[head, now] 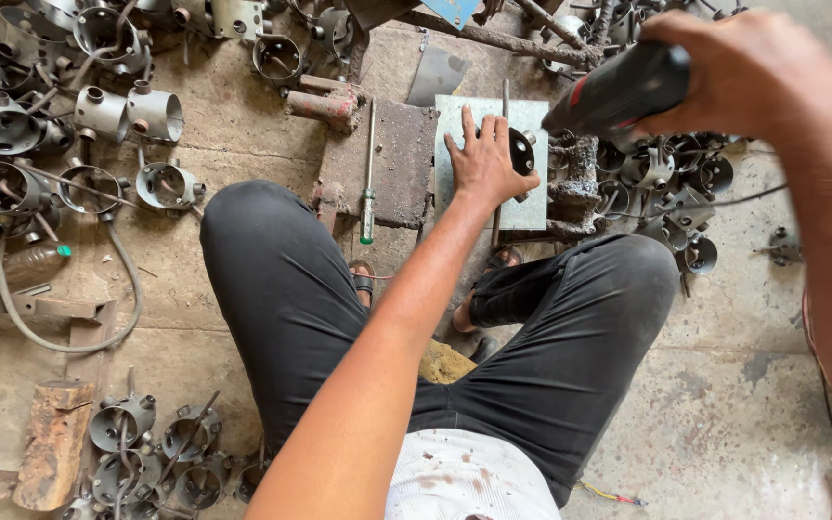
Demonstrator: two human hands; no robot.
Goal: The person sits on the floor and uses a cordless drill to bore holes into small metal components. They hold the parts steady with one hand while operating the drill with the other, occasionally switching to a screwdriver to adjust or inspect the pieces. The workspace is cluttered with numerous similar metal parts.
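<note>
Here: left hand [486, 157] flat, pressing round metal part [522, 151] onto steel plate [493, 161]; right hand [748, 72] clamped around drill [618, 91].

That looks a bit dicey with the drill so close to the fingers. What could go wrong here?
The left hand lies flat on the metal plate beside the round part, right where the drill in the right hand points; a slip might catch the fingers. The plate seems held by hand only, so it might spin or shift. The sandalled foot sits close under the plate's edge.
</note>
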